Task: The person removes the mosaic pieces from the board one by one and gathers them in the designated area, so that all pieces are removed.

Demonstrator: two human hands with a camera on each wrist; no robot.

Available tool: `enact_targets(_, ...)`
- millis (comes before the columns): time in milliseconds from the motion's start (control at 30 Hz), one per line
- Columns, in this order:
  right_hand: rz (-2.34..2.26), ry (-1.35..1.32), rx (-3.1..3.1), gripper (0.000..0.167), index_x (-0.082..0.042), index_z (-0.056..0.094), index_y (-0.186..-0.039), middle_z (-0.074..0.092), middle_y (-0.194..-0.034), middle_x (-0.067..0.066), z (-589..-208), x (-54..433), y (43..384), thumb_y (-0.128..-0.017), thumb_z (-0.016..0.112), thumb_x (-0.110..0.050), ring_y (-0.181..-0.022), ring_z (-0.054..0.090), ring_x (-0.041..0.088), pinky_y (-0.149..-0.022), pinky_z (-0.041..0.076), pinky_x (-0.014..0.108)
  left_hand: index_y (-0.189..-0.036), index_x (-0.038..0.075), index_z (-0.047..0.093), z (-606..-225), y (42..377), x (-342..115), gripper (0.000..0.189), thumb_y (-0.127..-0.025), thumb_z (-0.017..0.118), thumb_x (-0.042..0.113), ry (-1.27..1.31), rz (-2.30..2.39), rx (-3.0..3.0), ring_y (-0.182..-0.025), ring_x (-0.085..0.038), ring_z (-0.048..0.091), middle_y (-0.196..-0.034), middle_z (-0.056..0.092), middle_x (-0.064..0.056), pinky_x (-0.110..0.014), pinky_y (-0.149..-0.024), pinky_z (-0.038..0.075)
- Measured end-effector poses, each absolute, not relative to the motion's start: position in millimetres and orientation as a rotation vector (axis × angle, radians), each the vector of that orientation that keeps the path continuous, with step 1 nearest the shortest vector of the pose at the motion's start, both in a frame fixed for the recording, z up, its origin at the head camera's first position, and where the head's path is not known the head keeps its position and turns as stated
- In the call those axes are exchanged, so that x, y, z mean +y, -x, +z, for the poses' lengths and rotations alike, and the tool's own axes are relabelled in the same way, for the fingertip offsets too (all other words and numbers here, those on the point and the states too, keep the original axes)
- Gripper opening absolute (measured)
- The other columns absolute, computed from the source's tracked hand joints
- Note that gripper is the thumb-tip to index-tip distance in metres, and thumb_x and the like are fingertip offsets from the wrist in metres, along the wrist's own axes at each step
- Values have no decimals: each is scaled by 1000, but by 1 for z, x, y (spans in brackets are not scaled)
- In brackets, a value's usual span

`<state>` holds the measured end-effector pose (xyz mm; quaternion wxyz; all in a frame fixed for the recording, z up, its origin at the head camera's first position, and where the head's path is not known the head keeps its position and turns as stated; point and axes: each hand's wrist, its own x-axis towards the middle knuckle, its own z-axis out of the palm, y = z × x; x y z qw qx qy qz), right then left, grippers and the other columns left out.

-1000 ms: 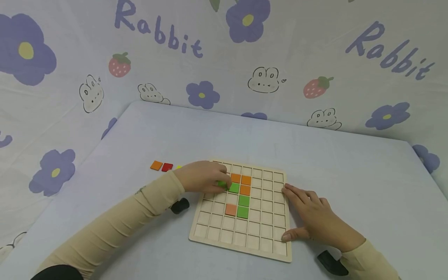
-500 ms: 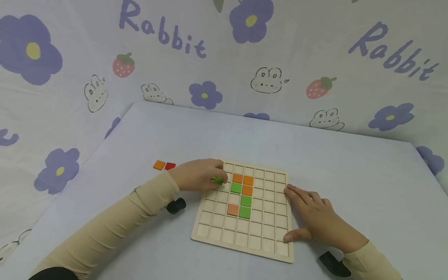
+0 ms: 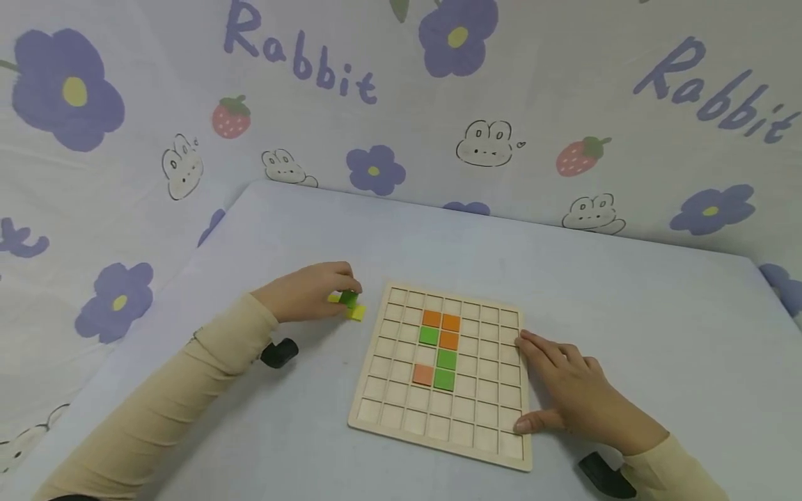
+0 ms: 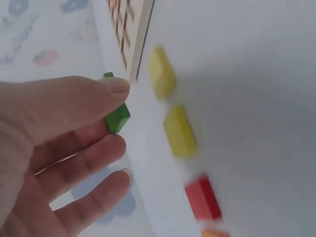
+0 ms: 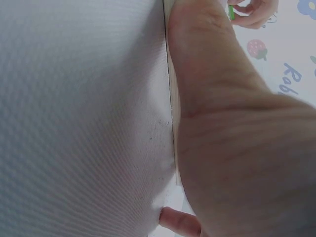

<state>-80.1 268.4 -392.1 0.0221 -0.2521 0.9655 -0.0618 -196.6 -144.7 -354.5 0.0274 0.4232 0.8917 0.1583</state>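
The left hand (image 3: 305,292), hiding from the head view a red tile (image 4: 203,198) that the left wrist view shows, pinches a green tile (image 4: 117,119) near two yellow tiles (image 4: 180,133), with a strip of table (image 3: 354,355) separating these from the board (image 3: 464,387), whose right edge the right hand (image 3: 567,393) touches, fingers extended.

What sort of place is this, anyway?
Probably a corner set up for play or filming: a white table, a rabbit-and-flower backdrop, and a wooden grid board with coloured tiles.

Loose tiles (image 3: 358,314) lie left of the board (image 3: 462,409) (on the table (image 3: 401,243)).
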Motion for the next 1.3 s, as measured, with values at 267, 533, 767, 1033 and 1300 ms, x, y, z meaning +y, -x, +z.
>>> enact_targets(267,-180,778,2992,118,-10,24,-150,29,-153,11,-392,270,78,-63,53,-83,-122,42,39,-80,39,54,-112,5,69,-351,205,-180,31,-82,73,6,-1053,499,2817,-92,-21,59,-102,60,-3,-33,-82,52)
enact_targets(533,-186,778,2999,117,-10,24,-150,29,-153,11,-396,270,78,-64,54,-83,-120,43,38,-80,39,52,-113,3,68,-351,206,-207,29,-83,69,2,-854,383,2864,-95,-25,58,-103,59,-7,-38,-87,51)
enact_targets(767,-178,807,3025,116,-9,26,-149,32,-151,11,-394,270,78,-64,55,-82,-117,45,38,-76,40,49,-109,2,69,-356,208,-225,28,-82,67,-2,-823,285,2880,-98,-27,59,-104,61,-9,-42,-92,49)
enact_targets(1033,-174,810,3026,116,-9,26,-149,31,-151,12,-392,269,79,-64,57,-81,-118,45,38,-78,40,50,-105,3,70,-359,206,-233,27,-80,68,-5,-842,274,2880,-94,-25,60,-101,62,-9,-42,-88,51)
enact_targets(1300,-179,826,3022,115,-9,25,-149,32,-151,12,-390,267,80,-64,57,-80,-118,45,38,-78,40,52,-107,4,69,-358,203,-234,27,-81,67,-4,-786,275,2876,-96,-27,61,-104,62,-9,-44,-90,50)
